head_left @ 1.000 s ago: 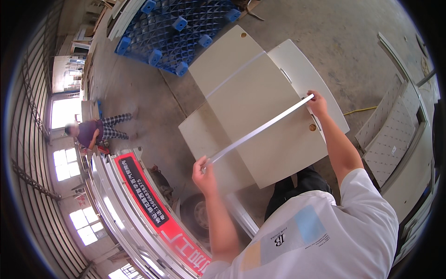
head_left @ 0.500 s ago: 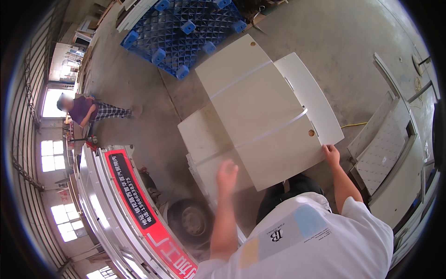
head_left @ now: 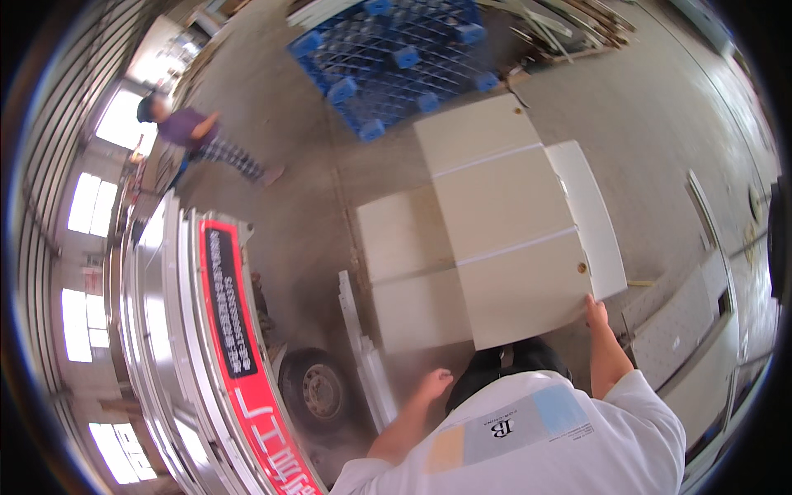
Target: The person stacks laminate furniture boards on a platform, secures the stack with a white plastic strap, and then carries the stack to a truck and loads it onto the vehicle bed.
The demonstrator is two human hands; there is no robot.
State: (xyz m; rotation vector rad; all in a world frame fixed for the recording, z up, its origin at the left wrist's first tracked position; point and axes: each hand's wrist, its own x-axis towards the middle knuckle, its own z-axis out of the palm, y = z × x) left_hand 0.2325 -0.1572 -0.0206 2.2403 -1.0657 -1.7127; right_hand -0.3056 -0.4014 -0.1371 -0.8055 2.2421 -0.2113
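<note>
A long cream panel (head_left: 511, 198) with two pale bands across it lies in front of me, its near end by my waist. Small brown-edged holes show near two of its corners. My right hand (head_left: 596, 312) is closed on the panel's near right corner. A white panel (head_left: 590, 214) sticks out from under its right side. My left hand (head_left: 437, 381) hangs beside my waist, left of the panel's near end, with its fingers curled and nothing visible in them. Lower down on the left lie pale boards (head_left: 412, 309), partly hidden under the cream panel.
A vehicle with a red sign (head_left: 239, 330) and a wheel (head_left: 322, 392) stands at the left. Narrow white strips (head_left: 367, 355) lie beside it. A blue pallet (head_left: 396, 62) is ahead. More boards (head_left: 668, 309) lean at the right. A person (head_left: 194, 132) stands far left.
My left hand has come back from above the pale boards to beside my waist. My right hand stays at the panel corner. The view has turned, and the person's arm has shifted.
</note>
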